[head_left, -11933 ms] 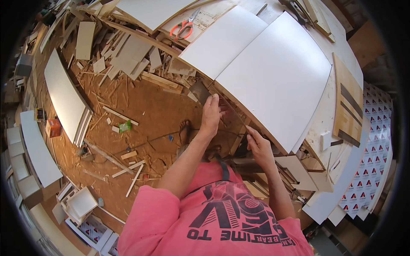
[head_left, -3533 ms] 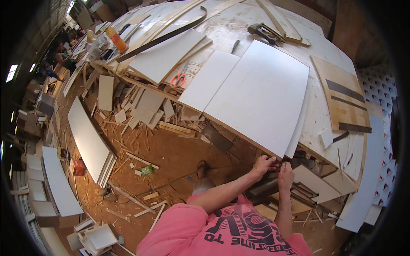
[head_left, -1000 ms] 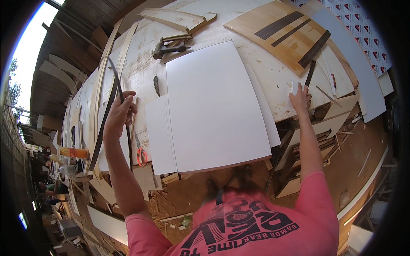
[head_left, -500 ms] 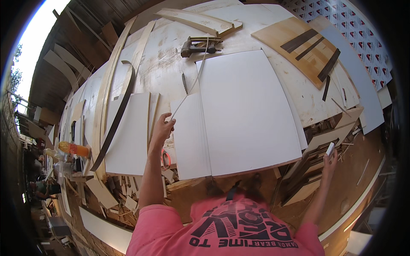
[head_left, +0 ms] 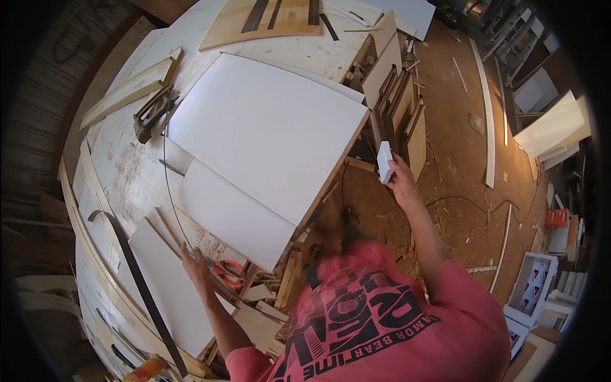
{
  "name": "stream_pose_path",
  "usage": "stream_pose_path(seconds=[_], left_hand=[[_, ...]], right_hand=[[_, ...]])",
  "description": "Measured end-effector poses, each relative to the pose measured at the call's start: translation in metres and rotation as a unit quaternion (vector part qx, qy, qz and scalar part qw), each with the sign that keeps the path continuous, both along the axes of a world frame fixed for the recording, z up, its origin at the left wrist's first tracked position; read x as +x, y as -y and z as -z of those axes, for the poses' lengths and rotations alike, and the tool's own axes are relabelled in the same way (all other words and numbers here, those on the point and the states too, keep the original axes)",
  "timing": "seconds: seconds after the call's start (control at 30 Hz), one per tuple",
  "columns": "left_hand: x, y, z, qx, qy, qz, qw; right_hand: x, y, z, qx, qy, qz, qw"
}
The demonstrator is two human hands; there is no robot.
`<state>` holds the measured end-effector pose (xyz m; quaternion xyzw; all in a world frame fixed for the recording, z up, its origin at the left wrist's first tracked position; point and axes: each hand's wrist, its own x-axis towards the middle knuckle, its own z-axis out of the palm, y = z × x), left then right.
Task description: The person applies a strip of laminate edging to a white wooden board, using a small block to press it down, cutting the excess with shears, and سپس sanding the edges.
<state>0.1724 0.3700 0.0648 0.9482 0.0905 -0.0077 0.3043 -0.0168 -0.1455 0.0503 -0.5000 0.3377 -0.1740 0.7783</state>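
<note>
brown floor (head_left: 471,245) below — white block (head_left: 384,162) juts from the right grip (head_left: 403,183).

left hand (head_left: 196,260) lightly pinching and right hand (head_left: 401,181) gripping, the 2 reach out well apart.

Your block (head_left: 384,162), two o'clock: smooth. Large panel (head_left: 273,127), eleven o'clock: faintly glossy. Worktop (head_left: 132,170), nine o'clock: scuffed. Your shirt (head_left: 445,290), five o'clock: matt cloth.
</note>
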Motion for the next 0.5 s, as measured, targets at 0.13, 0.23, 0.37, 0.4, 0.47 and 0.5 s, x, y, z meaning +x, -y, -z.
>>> stream_pose_path(seconds=[0.13,0.23,0.37,0.4,0.47,0.5], left_hand=[[-0.009,0.003,-0.006,0.134,0.111,-0.027,0.984],[0.003,0.066,-0.039,0.074,0.156,0.085,0.981],[0.034,0.174,-0.042,0.087,0.167,0.274,0.943],[0.041,0.199,-0.038,0.094,0.159,0.309,0.933],[0.053,0.244,-0.029,0.107,0.146,0.346,0.921],[0.060,0.260,-0.022,0.111,0.147,0.351,0.918]], right_hand=[[0.015,-0.009,-0.004,0.009,0.027,0.000,1.000],[0.034,0.004,0.001,0.002,0.036,0.026,0.999],[0.064,0.027,-0.007,-0.014,0.038,0.034,0.999],[0.070,0.031,-0.007,-0.013,0.041,0.030,0.999],[0.077,0.036,-0.003,-0.012,0.042,0.029,0.999],[0.080,0.037,0.002,-0.011,0.040,0.030,0.999]])
